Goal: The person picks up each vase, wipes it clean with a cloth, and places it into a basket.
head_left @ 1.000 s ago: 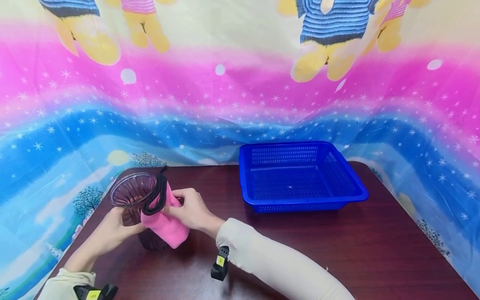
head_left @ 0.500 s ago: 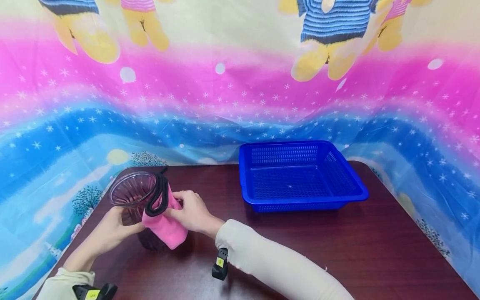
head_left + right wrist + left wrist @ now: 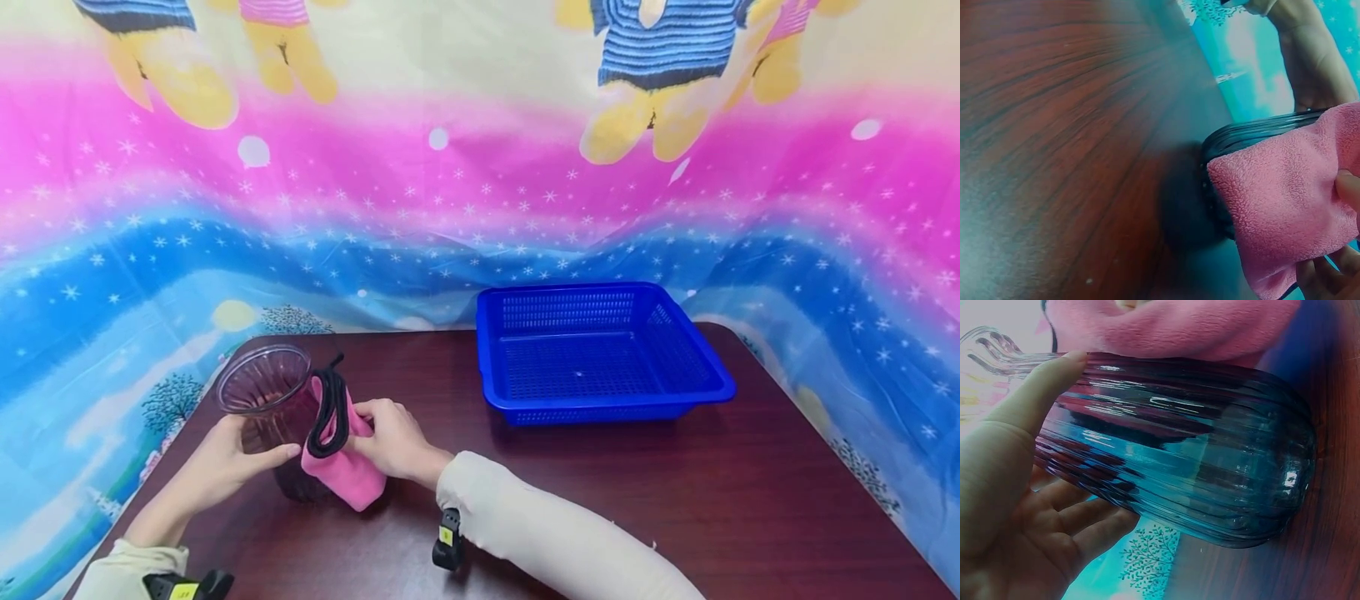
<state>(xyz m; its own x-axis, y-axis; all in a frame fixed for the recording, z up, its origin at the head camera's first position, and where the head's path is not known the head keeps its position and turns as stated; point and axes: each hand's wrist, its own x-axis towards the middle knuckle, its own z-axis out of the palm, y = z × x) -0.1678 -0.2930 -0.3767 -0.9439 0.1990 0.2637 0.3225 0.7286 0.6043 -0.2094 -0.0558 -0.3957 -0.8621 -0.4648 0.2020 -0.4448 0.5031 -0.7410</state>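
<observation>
A ribbed, purplish see-through glass vase [image 3: 281, 417] with a flared rim stands on the left part of the table. My left hand [image 3: 225, 461] grips it around its neck, thumb on the near side and fingers behind. In the left wrist view, the clear ribbed body of the vase [image 3: 1222, 450] spreads below the thumb. My right hand [image 3: 396, 437] pinches a folded pink cloth [image 3: 348, 479] with black edging, just right of the vase. The fuzzy pink cloth [image 3: 1288, 194] overlaps the vase in the right wrist view.
A blue plastic basket [image 3: 603, 406] with slotted walls sits toward the back right of the dark wooden table [image 3: 585, 492]. A printed curtain [image 3: 420, 192] hangs close behind the table and along its sides.
My right hand has moved slightly right and toward me with the cloth, uncovering more of the vase's side. My left hand keeps its grip on the vase in the same place.
</observation>
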